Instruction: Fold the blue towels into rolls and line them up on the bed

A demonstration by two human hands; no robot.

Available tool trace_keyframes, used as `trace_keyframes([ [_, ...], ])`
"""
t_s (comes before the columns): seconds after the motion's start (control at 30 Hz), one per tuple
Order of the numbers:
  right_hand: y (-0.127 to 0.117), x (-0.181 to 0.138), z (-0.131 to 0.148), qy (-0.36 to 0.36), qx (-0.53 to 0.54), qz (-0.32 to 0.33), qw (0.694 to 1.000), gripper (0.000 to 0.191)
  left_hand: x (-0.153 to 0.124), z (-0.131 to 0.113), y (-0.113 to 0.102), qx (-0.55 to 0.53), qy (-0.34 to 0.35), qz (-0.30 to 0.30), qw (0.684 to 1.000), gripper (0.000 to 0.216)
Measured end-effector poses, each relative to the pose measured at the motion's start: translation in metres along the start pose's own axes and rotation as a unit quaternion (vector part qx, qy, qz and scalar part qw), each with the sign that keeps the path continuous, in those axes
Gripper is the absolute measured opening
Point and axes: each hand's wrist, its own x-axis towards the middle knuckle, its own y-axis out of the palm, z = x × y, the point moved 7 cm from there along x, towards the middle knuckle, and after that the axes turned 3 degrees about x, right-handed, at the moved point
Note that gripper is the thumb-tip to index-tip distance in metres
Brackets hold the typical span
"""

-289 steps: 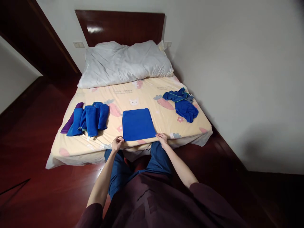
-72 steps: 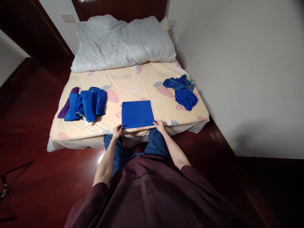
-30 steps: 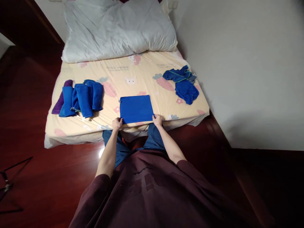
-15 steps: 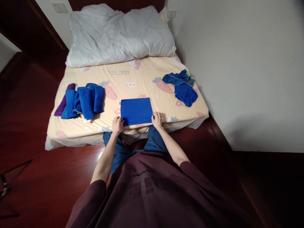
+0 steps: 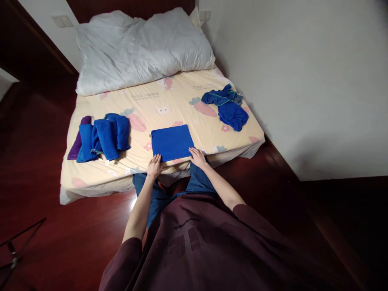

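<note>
A blue towel [image 5: 172,141] lies flat as a neat rectangle near the bed's front edge, a small tag at its left side. My left hand [image 5: 155,165] rests on its near left corner with the fingers stretched out. At the near right corner, my right hand [image 5: 197,157] lays its extended fingers on the cloth. Neither hand grips anything. To the left is a row of rolled blue towels [image 5: 104,137] beside a purple rolled towel [image 5: 78,139]. Crumpled blue towels [image 5: 232,113] with green edging lie in a loose heap to the right.
The bed [image 5: 145,109] wears a yellow sheet printed with carrots and rabbits. A bulky pale quilt [image 5: 145,48] lies across its far end. A white wall [image 5: 291,81] stands to the right. Part of a black stand [image 5: 13,254] shows at lower left.
My fingers have gone from pinching the towel's near corners to lying flat on them. The towel stays on the bed. The camera view has tilted slightly.
</note>
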Motion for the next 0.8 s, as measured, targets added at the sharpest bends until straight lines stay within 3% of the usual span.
trace_keyframes([
  [0.43, 0.001, 0.032, -0.008, 0.06, 0.013, -0.01, 0.998, 0.045, 0.023, -0.014, -0.017, 0.039, -0.015, 0.01, 0.999, 0.057],
  [0.63, -0.006, 0.016, -0.012, 0.034, 0.034, 0.003, 0.999, 0.046, 0.0, -0.005, -0.017, 0.023, 0.007, 0.006, 1.0, 0.062],
  [0.8, -0.009, -0.001, -0.029, 0.019, 0.091, -0.024, 0.995, 0.057, -0.015, 0.019, -0.009, -0.071, -0.008, -0.012, 0.997, 0.062],
])
